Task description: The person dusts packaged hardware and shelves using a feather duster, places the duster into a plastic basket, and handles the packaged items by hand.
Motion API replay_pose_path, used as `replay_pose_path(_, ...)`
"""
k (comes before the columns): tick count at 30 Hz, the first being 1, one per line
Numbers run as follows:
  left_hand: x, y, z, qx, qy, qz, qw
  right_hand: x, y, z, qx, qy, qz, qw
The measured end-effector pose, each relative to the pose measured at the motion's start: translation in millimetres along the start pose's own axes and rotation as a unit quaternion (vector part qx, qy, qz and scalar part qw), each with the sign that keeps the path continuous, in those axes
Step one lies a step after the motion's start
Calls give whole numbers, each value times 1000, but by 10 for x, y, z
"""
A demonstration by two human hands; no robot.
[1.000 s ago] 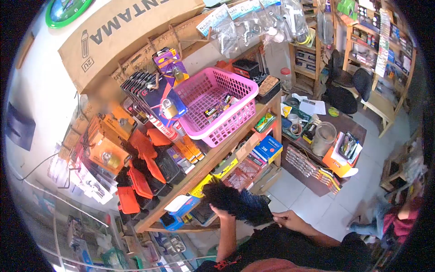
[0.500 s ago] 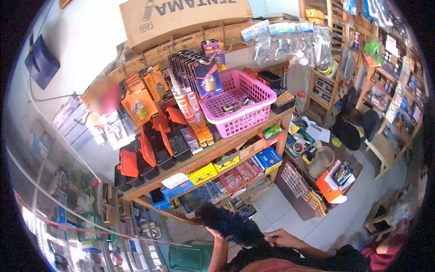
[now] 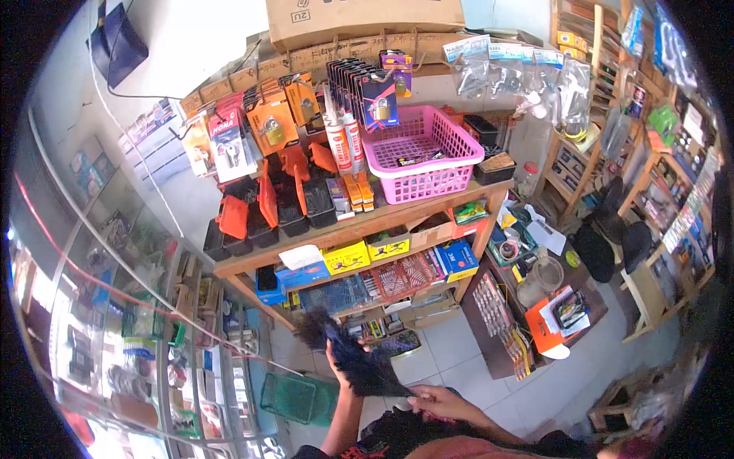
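A dark, fluffy feather duster [image 3: 365, 369] slants across the lower middle of the head view, its tip pointing up and left. My left hand [image 3: 339, 366] is closed around its feathered part, the fingers partly buried in the feathers. At the narrow lower end, my right hand [image 3: 442, 402] grips the duster, probably by its handle, which the fingers hide. Beyond my hands stands a wooden shelf [image 3: 367, 223]. On its top sit a pink plastic basket [image 3: 428, 183], black bins with orange lids [image 3: 234, 217] and white sealant tubes [image 3: 339, 145].
Carded padlocks [image 3: 380, 103] hang above the shelf. At left is a glass-fronted cabinet [image 3: 157, 306] with a green basket [image 3: 289, 399] on the floor near it. A low brown table [image 3: 495, 359] with goods stands on the right, on the tiled floor [image 3: 436, 350].
The view has shifted, bringing the shelf's goods further right. Both hands have moved left in the view with the duster, and its feathered tip now sits higher, before the lower shelf.
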State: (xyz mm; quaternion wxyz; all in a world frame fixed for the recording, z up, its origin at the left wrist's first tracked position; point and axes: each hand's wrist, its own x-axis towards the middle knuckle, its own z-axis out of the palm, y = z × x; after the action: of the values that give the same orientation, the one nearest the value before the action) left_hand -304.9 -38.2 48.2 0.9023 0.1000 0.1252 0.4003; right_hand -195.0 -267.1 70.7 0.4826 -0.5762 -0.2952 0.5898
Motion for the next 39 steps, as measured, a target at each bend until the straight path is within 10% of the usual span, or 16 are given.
replay_pose_path(6,-159,-251,407,9,16,124,992,-339,-239,-496,-89,-109,25,990)
replay_pose_path(14,-91,-1242,666,151,80,121,978,-631,-156,-997,9,12,-26,1000)
replay_pose_path(20,-125,-1079,553,138,-28,183,973,-723,92,-1123,-7,-57,21,998)
replay_pose_path(24,-206,-966,211,71,-110,76,989,-743,321,-1166,-32,-50,-32,998)
replay_pose_path(28,-387,-1189,420,308,-17,125,943,-781,394,-1097,-42,17,-150,988)
replay_pose_path(39,-216,-1011,19,203,-92,33,974,-1052,455,-1112,73,-33,-22,997)
